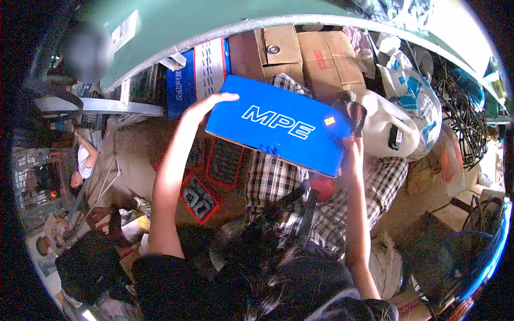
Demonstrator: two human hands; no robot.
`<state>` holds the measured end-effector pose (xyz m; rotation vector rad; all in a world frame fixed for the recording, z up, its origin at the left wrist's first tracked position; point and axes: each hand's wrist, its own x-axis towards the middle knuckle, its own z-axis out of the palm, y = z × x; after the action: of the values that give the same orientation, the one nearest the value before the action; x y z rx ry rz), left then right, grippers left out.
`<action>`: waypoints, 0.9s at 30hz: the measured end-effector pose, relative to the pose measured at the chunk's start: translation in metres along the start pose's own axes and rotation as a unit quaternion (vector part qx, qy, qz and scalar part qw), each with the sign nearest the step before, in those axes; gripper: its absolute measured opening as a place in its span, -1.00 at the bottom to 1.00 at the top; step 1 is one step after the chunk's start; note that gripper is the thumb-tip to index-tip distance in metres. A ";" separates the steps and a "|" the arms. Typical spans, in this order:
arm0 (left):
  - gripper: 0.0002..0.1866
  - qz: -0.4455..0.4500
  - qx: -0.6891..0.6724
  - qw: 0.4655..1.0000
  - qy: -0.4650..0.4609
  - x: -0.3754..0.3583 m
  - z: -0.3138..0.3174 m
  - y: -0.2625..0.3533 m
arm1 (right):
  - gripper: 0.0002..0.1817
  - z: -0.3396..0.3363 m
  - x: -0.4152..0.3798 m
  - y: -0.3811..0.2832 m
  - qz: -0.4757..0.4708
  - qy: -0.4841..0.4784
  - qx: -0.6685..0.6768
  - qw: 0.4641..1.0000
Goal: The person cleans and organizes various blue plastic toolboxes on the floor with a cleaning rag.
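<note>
A flat blue box (278, 125) with white "MPE" lettering and a small orange sticker is held up in front of me, tilted down to the right. My left hand (214, 102) grips its left end, thumb over the top face. At the right end, my right hand (352, 147) closes on the box edge, its fingers partly hidden. Just above that hand is a dark object (354, 111) I cannot make out. Below the box, red-edged trays or packs (199, 198) with dark contents lie on the floor. Checked cloth (270, 179) shows beneath it.
Another blue MPE box (179, 88) and brown cartons (329, 59) stand at the back under a green tabletop (214, 18). A white plastic container (388, 125), a white-and-blue bag (415, 101) and tangled black wire (466, 115) are on the right. Another person (83, 160) is far left.
</note>
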<state>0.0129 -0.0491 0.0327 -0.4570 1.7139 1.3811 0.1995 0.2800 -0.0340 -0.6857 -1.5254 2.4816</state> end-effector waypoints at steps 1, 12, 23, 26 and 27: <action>-0.27 -0.009 0.000 1.000 0.001 -0.002 0.002 -0.003 | -0.59 0.002 -0.002 0.003 0.021 0.012 0.013 1.000; -0.42 0.075 -0.298 0.950 0.061 -0.075 0.060 -0.102 | -0.43 0.003 -0.005 -0.009 0.128 0.060 0.170 0.975; -0.51 0.148 -0.390 0.909 0.019 -0.078 0.119 -0.145 | -0.42 0.062 -0.074 0.019 -0.026 -0.132 -0.113 0.984; -0.47 0.100 -0.428 0.897 0.036 -0.086 0.119 -0.128 | -0.48 0.049 -0.092 -0.020 0.063 -0.308 -0.221 0.923; -0.46 0.077 -0.456 0.886 0.033 -0.083 0.117 -0.132 | -0.48 0.044 -0.100 -0.021 0.089 -0.253 -0.162 0.950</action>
<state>0.2019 -0.0022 0.0180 -0.8914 1.0554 2.2845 0.2653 0.2189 0.0310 -0.2297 -2.1707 2.7091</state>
